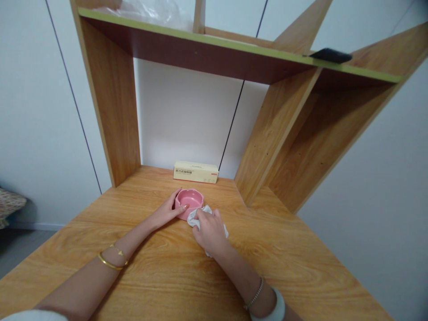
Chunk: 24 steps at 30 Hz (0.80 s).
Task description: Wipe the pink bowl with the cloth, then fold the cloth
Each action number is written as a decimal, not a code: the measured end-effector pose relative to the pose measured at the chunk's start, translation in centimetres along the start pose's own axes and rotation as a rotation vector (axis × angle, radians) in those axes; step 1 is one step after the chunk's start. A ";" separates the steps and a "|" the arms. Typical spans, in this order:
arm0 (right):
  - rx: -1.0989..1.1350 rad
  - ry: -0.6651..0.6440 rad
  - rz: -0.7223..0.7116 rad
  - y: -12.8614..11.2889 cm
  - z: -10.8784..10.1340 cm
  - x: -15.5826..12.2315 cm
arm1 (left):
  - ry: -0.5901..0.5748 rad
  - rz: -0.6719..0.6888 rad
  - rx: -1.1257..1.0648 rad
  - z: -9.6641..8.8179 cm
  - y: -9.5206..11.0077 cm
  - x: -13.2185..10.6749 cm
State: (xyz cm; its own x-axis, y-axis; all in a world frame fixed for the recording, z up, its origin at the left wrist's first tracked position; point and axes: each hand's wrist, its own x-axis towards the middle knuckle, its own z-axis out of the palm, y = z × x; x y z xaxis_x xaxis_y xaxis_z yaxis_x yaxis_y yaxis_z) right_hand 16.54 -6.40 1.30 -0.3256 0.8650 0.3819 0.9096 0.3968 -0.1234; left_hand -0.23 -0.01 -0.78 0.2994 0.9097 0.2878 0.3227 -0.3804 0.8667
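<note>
A small pink bowl with a wavy rim rests upright on the wooden desk. My left hand grips its left side, the thumb over the near rim and the fingers round the outer wall. In my right hand a crumpled whitish cloth is bunched, pressed against the bowl's near right side. Part of the cloth hangs out below and beside that hand. My right palm hides the rest of it.
Behind the bowl a cream-coloured box with printed writing stands near the wall. Wooden uprights and a shelf frame the back of the desk. On the shelf lie clear plastic wrapping and a dark flat object.
</note>
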 end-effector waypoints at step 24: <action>0.380 0.048 -0.193 -0.5 -1.5 0.1 | 0.070 0.047 0.026 0.4 -1.0 0.4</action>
State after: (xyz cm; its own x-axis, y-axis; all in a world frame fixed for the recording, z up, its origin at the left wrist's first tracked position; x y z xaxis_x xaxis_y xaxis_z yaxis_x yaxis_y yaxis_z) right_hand 16.48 -6.95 2.82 -0.4600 0.7521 0.4721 0.6706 0.6427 -0.3704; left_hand -0.08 0.63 -1.68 0.2515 0.8997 0.3569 0.3328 -0.4266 0.8410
